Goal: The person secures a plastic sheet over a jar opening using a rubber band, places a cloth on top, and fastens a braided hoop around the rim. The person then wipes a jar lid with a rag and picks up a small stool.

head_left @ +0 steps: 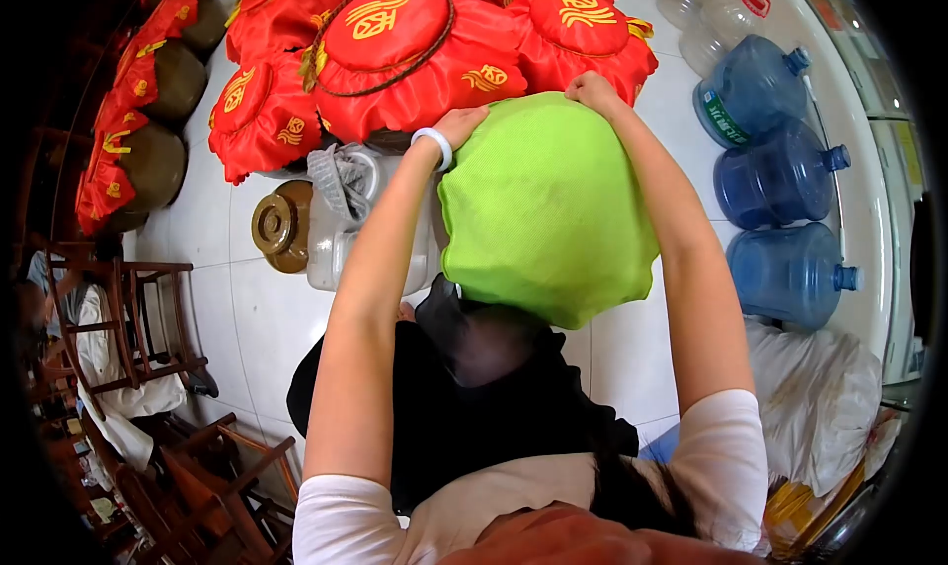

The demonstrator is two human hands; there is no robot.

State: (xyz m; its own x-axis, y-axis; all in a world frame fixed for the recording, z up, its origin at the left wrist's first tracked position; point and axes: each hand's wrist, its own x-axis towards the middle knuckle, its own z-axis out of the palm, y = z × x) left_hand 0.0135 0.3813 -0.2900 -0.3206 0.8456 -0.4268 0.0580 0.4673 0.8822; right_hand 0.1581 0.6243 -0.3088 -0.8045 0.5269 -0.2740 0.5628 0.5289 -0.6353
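Note:
A bright green cloth point(553, 204) is spread over a large rounded thing in front of my body; what lies under it is hidden. My left hand point(460, 127), with a white bangle at the wrist, grips the cloth's upper left edge. At its upper right edge my right hand point(594, 90) is closed on the cloth, fingers bent. Just beyond both hands stand jars with red fabric covers point(395, 46) bearing yellow characters. A clear plastic container point(331, 239) with a grey crumpled bag point(339, 183) stands left of the cloth.
Blue water bottles point(780, 175) lie along the right side, with clear bottles point(726, 27) above them. More red-covered jars point(148, 165) line the left. A brown lidded jar point(283, 226), wooden stools point(128, 313) and a white plastic bag point(815, 397) are also around.

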